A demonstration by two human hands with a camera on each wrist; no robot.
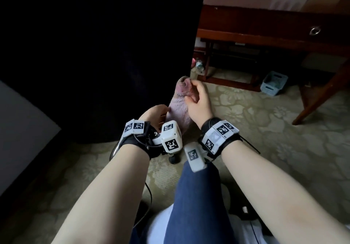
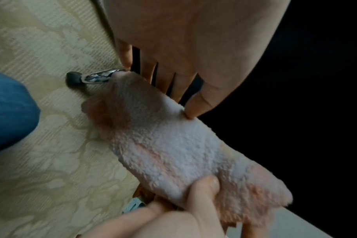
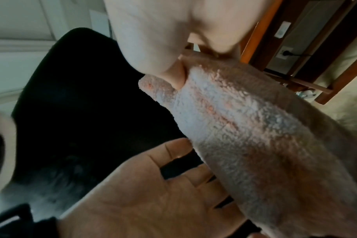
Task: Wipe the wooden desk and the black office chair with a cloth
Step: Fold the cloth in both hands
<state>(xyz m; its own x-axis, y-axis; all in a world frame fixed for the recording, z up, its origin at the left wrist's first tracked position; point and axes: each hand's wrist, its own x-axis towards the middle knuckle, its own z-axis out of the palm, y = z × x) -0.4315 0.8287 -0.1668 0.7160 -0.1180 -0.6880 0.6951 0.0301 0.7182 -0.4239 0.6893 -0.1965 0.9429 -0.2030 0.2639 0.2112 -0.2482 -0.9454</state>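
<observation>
Head view looks down on a pale beige carpet with a raised floral pattern (image 1: 255, 122), on which a tall black office chair back (image 1: 106, 58) fills the upper left. A fluffy pinkish-white folded cloth (image 1: 180, 109) is held between both hands at the chair's right edge, beside its dark surface. The right hand (image 1: 198, 101) pinches the far end of the cloth with curled fingers and thumb. The left hand (image 1: 156, 114) lies with straight, slightly spread fingers under the near end; in the left wrist view its thumb tip (image 2: 194, 109) touches the cloth's edge.

Beyond the chair stands a dark reddish wooden desk (image 1: 265, 24) with a drawer bearing a round metal ring pull (image 1: 315, 30). Under it, on the carpet, sits a small light-blue slotted plastic basket (image 1: 273, 82), and near the desk leg some small bottles, too blurred to tell apart. A chrome chair-base arm with a black caster (image 2: 73, 79) rests on the carpet near the person's blue-trousered knee (image 1: 198, 196).
</observation>
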